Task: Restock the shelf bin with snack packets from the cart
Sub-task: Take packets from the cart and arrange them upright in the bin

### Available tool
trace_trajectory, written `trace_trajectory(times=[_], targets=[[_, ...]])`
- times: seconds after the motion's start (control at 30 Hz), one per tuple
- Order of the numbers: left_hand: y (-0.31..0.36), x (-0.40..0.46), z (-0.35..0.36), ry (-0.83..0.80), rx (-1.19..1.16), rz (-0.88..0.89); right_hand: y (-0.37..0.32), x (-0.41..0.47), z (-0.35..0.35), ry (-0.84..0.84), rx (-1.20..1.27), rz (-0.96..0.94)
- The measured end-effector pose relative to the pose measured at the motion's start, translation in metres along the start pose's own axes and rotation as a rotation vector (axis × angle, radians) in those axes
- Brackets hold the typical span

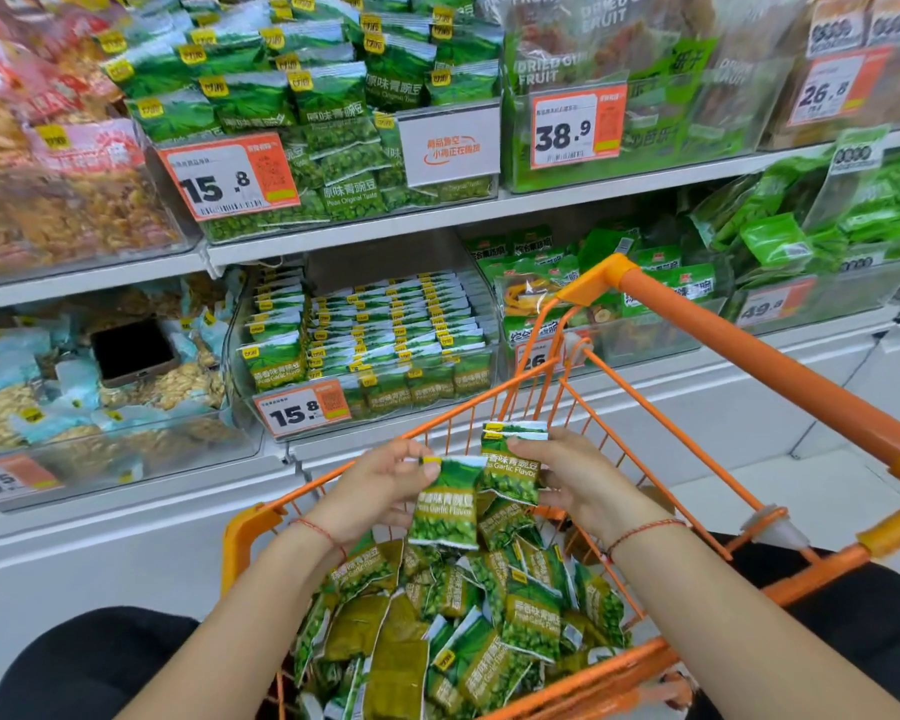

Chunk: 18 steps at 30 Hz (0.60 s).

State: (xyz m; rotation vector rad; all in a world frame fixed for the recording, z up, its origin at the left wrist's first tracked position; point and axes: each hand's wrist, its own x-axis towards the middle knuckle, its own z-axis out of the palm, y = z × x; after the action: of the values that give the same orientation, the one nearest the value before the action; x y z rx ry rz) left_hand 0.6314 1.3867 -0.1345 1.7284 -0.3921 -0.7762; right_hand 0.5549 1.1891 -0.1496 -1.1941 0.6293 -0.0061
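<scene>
One packet (445, 504) is pinched at its top by the left hand (380, 485); another packet (513, 462) is gripped by the right hand (575, 478), both above the cart (489, 407), before the bin (370, 350).

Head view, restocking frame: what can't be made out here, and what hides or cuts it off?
- Cart: its lower basket is hidden under the loose packets and cut off by the bottom edge.
- Left hand and right hand: the packets they hold hide some fingers.
- Garlic pea bin: rear rows are hidden behind the front ones.
- Price tag: small print is too small to read.
</scene>
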Motion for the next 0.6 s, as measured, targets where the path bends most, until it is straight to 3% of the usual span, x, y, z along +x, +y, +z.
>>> trace_trajectory(times=[0.2, 0.4, 0.6], targets=[[0.01, 0.012, 0.022, 0.206, -0.012, -0.015, 0.005, -0.003, 0.005, -0.018, -0.124, 0.028], [-0.002, 0.018, 0.026, 0.22, -0.223, -0.195, 0.003, -0.006, 0.009, -0.06, -0.132, 0.073], [-0.001, 0.016, 0.034, 0.21, -0.286, -0.185, 0.002, -0.008, 0.011, -0.139, -0.141, 0.091]])
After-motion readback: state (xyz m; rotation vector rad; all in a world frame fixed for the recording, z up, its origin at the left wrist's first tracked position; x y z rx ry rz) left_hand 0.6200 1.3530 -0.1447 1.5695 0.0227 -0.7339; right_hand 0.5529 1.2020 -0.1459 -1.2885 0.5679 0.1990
